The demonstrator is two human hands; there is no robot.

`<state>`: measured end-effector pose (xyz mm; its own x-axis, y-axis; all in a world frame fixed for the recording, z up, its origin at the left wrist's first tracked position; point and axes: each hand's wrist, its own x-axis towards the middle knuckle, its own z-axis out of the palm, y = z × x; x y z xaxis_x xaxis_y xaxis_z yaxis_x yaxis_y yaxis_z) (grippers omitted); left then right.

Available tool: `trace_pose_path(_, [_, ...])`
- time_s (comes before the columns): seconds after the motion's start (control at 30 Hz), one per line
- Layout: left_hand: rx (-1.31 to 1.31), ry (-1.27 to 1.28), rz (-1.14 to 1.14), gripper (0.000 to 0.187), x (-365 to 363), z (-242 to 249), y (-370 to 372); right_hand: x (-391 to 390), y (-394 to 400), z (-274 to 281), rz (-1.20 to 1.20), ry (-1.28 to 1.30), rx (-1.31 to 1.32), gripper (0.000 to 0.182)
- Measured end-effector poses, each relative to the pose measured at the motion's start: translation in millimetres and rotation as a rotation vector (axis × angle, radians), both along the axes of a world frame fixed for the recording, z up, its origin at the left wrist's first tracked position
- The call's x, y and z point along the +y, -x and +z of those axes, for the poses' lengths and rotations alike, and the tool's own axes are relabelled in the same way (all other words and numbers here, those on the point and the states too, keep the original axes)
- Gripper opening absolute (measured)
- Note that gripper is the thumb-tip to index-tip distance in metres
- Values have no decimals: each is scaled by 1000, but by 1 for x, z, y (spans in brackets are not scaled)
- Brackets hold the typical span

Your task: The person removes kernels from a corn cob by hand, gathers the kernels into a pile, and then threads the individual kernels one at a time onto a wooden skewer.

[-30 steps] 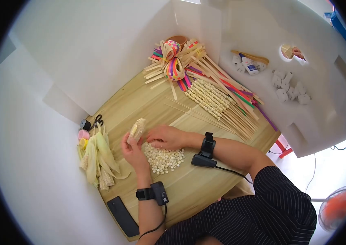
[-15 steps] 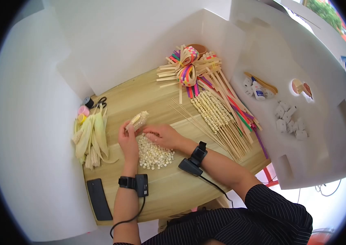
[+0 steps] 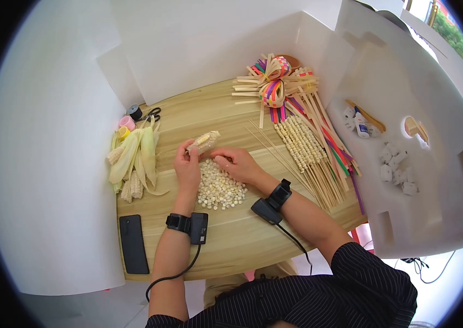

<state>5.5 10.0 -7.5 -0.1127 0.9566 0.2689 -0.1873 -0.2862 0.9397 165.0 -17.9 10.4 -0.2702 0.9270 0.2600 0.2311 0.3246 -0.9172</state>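
My left hand [image 3: 189,167] grips a corn cob [image 3: 204,142] above the table. Pale rows of kernels show along part of the cob, and its tip points right. Close by, my right hand [image 3: 238,165] has its fingers curled together just below and right of the cob. Anything between those fingertips is hidden. Beneath both hands lies a pile of loose corn kernels [image 3: 221,188] on the wooden table [image 3: 204,257].
Corn husks with cobs [image 3: 133,156] lie left, near tape rolls [image 3: 127,123] and scissors [image 3: 154,113]. A black phone [image 3: 133,243] rests at front left. Kernel-threaded sticks [image 3: 302,143], coloured strips [image 3: 336,143] and woven balls [image 3: 272,93] occupy the right. A glue bottle [image 3: 361,124] stands farther right.
The head view has shifted, so the scene sits farther right and higher in the frame. Both hands stay by the cob, and my left hand keeps hold of it.
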Motion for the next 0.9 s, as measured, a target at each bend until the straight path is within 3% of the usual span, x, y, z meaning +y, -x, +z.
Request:
trace_pose_path(0.4, [-27,-11,-131,24,-5,1,0,4,0,-5,-245,-27,97,19])
trace_pose_path(0.6, [-44,-80,-217,33,-7,2,0,6,-1,-3,-211,32,213,25])
trace_pose_path(0.77, [197,-125,-225,43,-16,17,-2,7,-3,0,-219,52,217,28])
trace_pose_path(0.9, [184,-181,-251,46,-13,11,-6,5,-3,1,-224,64,243,27])
